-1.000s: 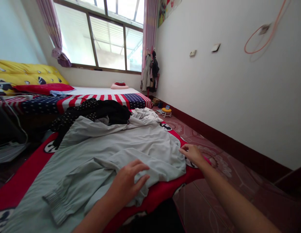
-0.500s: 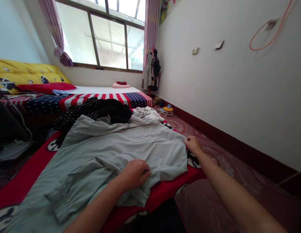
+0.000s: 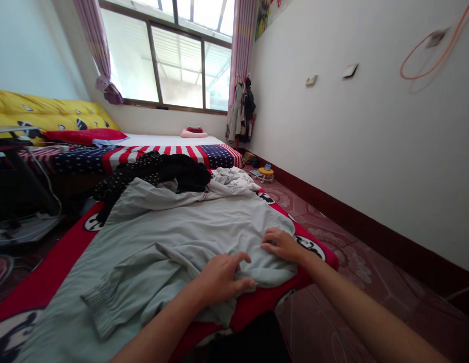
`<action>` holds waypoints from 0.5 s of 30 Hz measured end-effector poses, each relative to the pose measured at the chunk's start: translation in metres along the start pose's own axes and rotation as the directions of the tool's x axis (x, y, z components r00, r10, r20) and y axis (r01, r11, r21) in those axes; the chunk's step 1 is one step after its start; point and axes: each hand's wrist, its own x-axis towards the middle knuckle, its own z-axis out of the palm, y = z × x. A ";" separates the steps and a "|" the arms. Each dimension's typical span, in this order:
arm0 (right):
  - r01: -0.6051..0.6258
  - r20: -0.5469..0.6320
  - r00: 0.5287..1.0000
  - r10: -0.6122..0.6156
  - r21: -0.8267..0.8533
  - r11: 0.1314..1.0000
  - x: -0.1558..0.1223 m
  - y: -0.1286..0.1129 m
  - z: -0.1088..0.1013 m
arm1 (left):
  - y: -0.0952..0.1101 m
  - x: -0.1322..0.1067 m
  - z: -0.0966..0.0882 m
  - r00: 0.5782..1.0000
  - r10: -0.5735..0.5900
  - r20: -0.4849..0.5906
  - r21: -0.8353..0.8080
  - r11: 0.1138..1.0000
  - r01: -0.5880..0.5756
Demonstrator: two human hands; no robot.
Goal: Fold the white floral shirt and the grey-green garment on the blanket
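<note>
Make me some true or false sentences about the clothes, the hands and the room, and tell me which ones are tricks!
1. A pale grey-green garment lies on a red cloth. True.
2. The left hand is squeezed into a fist. False: it is open, with thumb and first finger apart.
3. The right hand is over the garment. True.
4. The black clothes lie between the two hands. False: they are at the far side of the garment, towards the bed.
5. The small stool near the wall has a yellow seat. True.
6. The curtains are bright green. False: they are pinkish purple.
</note>
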 end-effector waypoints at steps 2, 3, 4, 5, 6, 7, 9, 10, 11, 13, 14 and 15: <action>-0.092 0.006 0.996 0.092 -0.014 0.996 -0.001 -0.008 0.000 | -0.002 0.002 0.000 0.995 0.009 -0.099 0.049 0.999 -0.005; -0.100 -0.034 0.994 0.100 -0.023 0.995 -0.001 -0.011 -0.001 | -0.004 0.002 0.001 0.989 0.015 -0.144 0.097 0.995 -0.001; -0.066 -0.071 0.995 0.064 -0.026 0.997 -0.001 -0.014 -0.001 | -0.005 0.003 0.001 0.985 0.016 -0.170 0.148 0.989 0.009; -0.003 -0.092 0.996 0.001 -0.026 1.000 0.000 -0.017 0.000 | -0.006 0.003 0.002 0.986 0.009 -0.168 0.191 0.981 0.024; 0.054 -0.084 0.995 -0.056 -0.027 0.998 0.000 -0.019 0.001 | -0.007 0.002 0.002 0.990 -0.007 -0.143 0.222 0.974 0.039; 0.077 -0.052 0.996 -0.078 -0.028 0.997 0.000 -0.021 0.002 | -0.007 0.001 0.002 0.994 -0.024 -0.106 0.238 0.970 0.049; 0.019 -0.004 1.000 -0.019 -0.042 0.999 0.001 -0.023 0.005 | -0.005 -0.002 0.001 0.998 -0.046 -0.051 0.240 0.969 0.057; -0.018 -0.022 1.000 0.017 -0.048 0.999 0.001 -0.024 0.007 | -0.004 -0.003 0.000 0.997 -0.046 -0.056 0.233 0.971 0.058; -0.027 -0.056 0.998 0.025 -0.043 0.999 0.002 -0.026 0.008 | -0.004 -0.004 -0.001 0.996 -0.041 -0.082 0.225 0.973 0.059; 0.053 -0.093 0.994 -0.053 -0.004 0.999 0.003 -0.029 0.010 | -0.004 -0.005 -0.002 0.989 -0.023 -0.149 0.222 0.973 0.056; 0.105 -0.071 0.992 -0.104 0.017 0.994 0.004 -0.032 0.011 | -0.005 -0.005 -0.002 0.986 -0.018 -0.165 0.229 0.972 0.056; 0.126 -0.026 0.992 -0.125 0.033 0.992 0.005 -0.035 0.011 | -0.006 -0.005 -0.003 0.988 -0.021 -0.155 0.238 0.970 0.058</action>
